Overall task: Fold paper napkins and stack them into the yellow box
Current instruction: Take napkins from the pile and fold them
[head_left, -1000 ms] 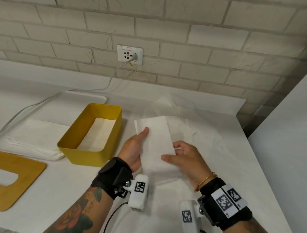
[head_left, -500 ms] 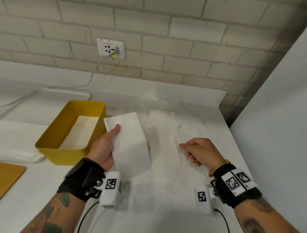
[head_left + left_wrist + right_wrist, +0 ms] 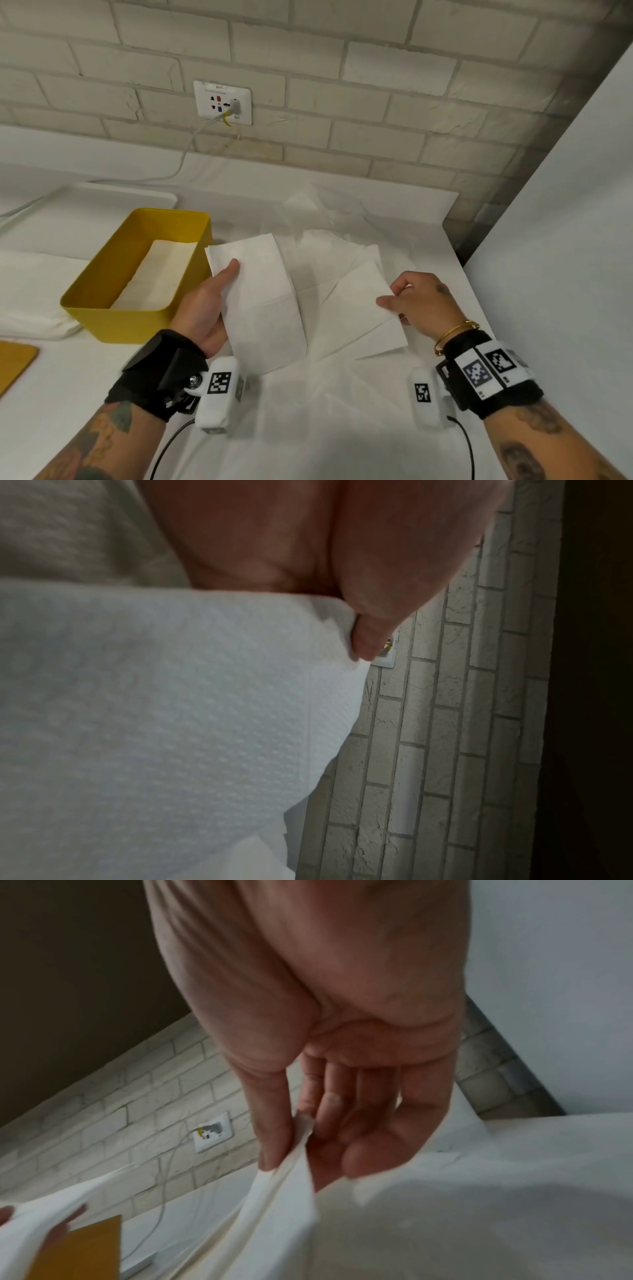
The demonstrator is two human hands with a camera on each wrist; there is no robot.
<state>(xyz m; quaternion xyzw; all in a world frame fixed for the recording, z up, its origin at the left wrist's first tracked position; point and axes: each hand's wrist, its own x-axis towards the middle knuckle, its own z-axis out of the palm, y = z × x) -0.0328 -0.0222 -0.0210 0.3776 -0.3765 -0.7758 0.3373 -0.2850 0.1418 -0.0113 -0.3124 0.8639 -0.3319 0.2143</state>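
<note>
Gripping a folded napkin, left hand; right hand pinching a loose napkin

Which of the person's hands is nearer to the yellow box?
The left. The left hand holds a folded napkin right beside the yellow box; the right hand pinches another napkin farther right.

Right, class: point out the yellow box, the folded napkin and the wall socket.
yellow box (image 3: pixel 113 323), head view, front wall.
folded napkin (image 3: pixel 263 301), head view, middle of sheet.
wall socket (image 3: pixel 222 102), head view, plate face.
</note>
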